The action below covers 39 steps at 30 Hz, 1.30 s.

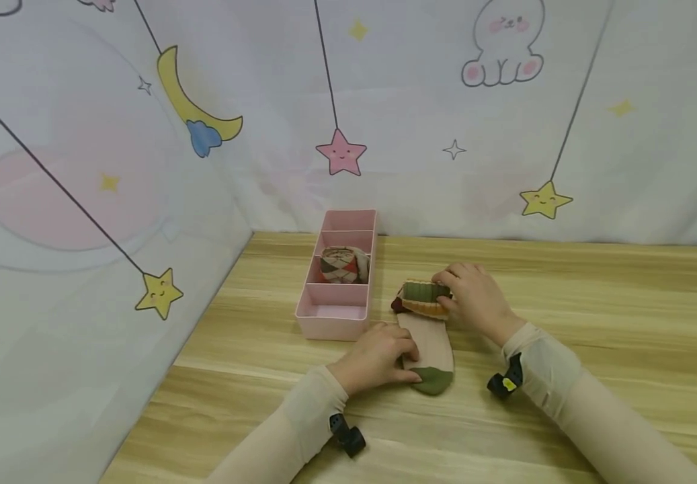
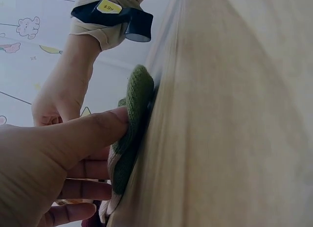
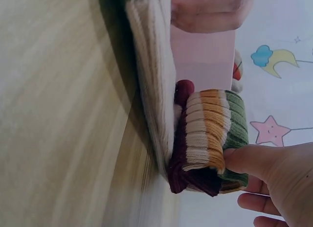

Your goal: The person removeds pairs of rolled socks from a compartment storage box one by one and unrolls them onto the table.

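Note:
A cream sock (image 1: 428, 343) with a green toe (image 1: 433, 380) lies flat on the table, toe towards me. At its far end is a thick folded roll (image 1: 423, 296) of ribbed green, orange, cream and dark red knit. My right hand (image 1: 475, 299) pinches the roll's right end, thumb against the green ribbing and fingers behind, as the right wrist view shows. With its thumb on the green toe, my left hand (image 1: 378, 359) touches the sock's left side; its fingers are spread apart from the thumb.
Left of the sock stands a pink divided box (image 1: 333, 329). A rolled argyle sock bundle (image 1: 341, 264) sits in one of its middle compartments. The wooden table (image 1: 626, 323) meets a printed cloth backdrop (image 1: 421, 188) at the back and left.

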### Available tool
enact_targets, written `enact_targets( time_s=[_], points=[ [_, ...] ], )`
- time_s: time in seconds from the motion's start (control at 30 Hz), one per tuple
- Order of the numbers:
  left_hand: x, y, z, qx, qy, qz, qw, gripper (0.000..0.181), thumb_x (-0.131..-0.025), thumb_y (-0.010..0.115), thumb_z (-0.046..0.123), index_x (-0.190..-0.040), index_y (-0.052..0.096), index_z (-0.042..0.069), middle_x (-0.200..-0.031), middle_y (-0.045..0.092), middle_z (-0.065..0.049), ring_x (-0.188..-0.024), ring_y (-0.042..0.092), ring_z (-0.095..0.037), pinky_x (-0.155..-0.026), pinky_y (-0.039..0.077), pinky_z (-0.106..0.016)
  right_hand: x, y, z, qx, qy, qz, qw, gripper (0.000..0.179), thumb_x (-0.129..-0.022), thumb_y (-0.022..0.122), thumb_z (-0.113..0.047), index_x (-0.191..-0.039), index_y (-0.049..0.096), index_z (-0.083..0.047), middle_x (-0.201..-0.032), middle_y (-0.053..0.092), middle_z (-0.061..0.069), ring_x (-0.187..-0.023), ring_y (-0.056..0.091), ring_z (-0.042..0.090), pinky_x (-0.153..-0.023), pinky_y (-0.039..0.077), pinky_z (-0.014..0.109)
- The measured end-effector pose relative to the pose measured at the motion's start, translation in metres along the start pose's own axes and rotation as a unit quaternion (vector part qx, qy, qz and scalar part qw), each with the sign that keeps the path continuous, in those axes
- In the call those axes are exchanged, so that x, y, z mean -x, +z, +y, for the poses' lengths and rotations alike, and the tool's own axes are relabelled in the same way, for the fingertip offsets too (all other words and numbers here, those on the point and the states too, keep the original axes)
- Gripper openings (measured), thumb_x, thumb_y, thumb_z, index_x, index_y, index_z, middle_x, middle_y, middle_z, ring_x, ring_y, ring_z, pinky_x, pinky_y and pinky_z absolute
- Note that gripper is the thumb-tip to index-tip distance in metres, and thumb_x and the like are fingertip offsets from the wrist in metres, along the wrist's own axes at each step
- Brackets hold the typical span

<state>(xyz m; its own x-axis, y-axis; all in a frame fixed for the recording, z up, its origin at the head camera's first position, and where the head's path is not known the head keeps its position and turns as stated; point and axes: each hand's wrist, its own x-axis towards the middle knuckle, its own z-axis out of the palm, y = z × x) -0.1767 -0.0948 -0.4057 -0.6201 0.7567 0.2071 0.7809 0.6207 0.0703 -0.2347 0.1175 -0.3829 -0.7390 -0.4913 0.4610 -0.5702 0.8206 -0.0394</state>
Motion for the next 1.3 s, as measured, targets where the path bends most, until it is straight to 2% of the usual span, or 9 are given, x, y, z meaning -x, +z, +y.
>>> enact_targets(
  time_s=[0.27,0.5,0.67,0.8,0.93,1.03,1.3],
  points=[
    [-0.002,0.001,0.001,0.007,0.002,-0.001,1.0000,0.026,-0.073,0.067,0.048,-0.085,0.066,0.025,-0.088,0.060,0.014,-0.085,0.054,-0.003,-0.084,0.041,-0.024,-0.002,0.006,0.009,-0.021,0.011,-0.005,0.9997,0.025,-0.076,0.071,-0.017,-0.096,0.058,-0.010,-0.098,0.061,0.007,-0.095,0.055,0.026,-0.082,0.043,0.045],
    [-0.004,0.004,0.002,0.004,0.005,0.000,1.0000,0.027,-0.073,0.067,0.049,-0.085,0.066,0.025,-0.087,0.059,0.014,-0.085,0.054,-0.003,-0.083,0.041,-0.024,0.000,0.011,0.015,-0.034,0.020,-0.023,0.9990,0.015,-0.077,0.070,-0.015,-0.090,0.063,-0.013,-0.099,0.061,0.007,-0.094,0.055,0.026,-0.084,0.042,0.045],
    [-0.004,0.005,0.002,0.005,0.005,0.005,1.0000,0.027,-0.072,0.067,0.049,-0.084,0.066,0.025,-0.087,0.060,0.014,-0.086,0.055,-0.003,-0.083,0.041,-0.024,0.001,0.013,0.018,-0.035,0.023,-0.037,0.9984,0.012,-0.080,0.066,-0.016,-0.091,0.067,-0.013,-0.101,0.062,0.006,-0.097,0.055,0.026,-0.086,0.042,0.046],
    [-0.003,0.006,0.001,0.008,0.002,0.006,0.9999,0.026,-0.072,0.067,0.049,-0.084,0.066,0.025,-0.087,0.060,0.014,-0.085,0.055,-0.003,-0.083,0.041,-0.024,0.000,0.013,0.017,-0.017,0.023,-0.066,0.9974,0.024,-0.082,0.062,-0.030,-0.097,0.067,-0.012,-0.104,0.063,0.006,-0.102,0.054,0.027,-0.090,0.040,0.049],
    [-0.002,0.005,0.000,0.016,-0.004,0.003,0.9999,0.026,-0.072,0.067,0.049,-0.084,0.066,0.026,-0.086,0.059,0.014,-0.085,0.054,-0.003,-0.084,0.041,-0.024,-0.001,0.013,0.014,0.012,0.010,-0.103,0.9945,0.046,-0.077,0.063,-0.048,-0.104,0.065,-0.011,-0.108,0.063,0.006,-0.105,0.053,0.028,-0.091,0.038,0.051],
    [-0.001,0.004,-0.001,0.020,-0.006,0.002,0.9998,0.026,-0.072,0.068,0.049,-0.084,0.066,0.026,-0.086,0.059,0.014,-0.085,0.054,-0.003,-0.084,0.041,-0.024,-0.002,0.013,0.013,0.024,0.001,-0.115,0.9931,0.052,-0.074,0.066,-0.048,-0.108,0.063,-0.009,-0.110,0.062,0.006,-0.106,0.053,0.028,-0.091,0.038,0.050],
    [-0.001,0.003,-0.004,0.020,-0.003,0.000,0.9998,0.026,-0.073,0.067,0.049,-0.085,0.066,0.026,-0.086,0.059,0.015,-0.084,0.054,-0.002,-0.082,0.041,-0.023,-0.003,0.013,0.010,0.034,-0.007,-0.119,0.9924,0.052,-0.074,0.070,-0.041,-0.112,0.061,-0.007,-0.113,0.060,0.007,-0.109,0.051,0.028,-0.093,0.037,0.049]
  ],
)
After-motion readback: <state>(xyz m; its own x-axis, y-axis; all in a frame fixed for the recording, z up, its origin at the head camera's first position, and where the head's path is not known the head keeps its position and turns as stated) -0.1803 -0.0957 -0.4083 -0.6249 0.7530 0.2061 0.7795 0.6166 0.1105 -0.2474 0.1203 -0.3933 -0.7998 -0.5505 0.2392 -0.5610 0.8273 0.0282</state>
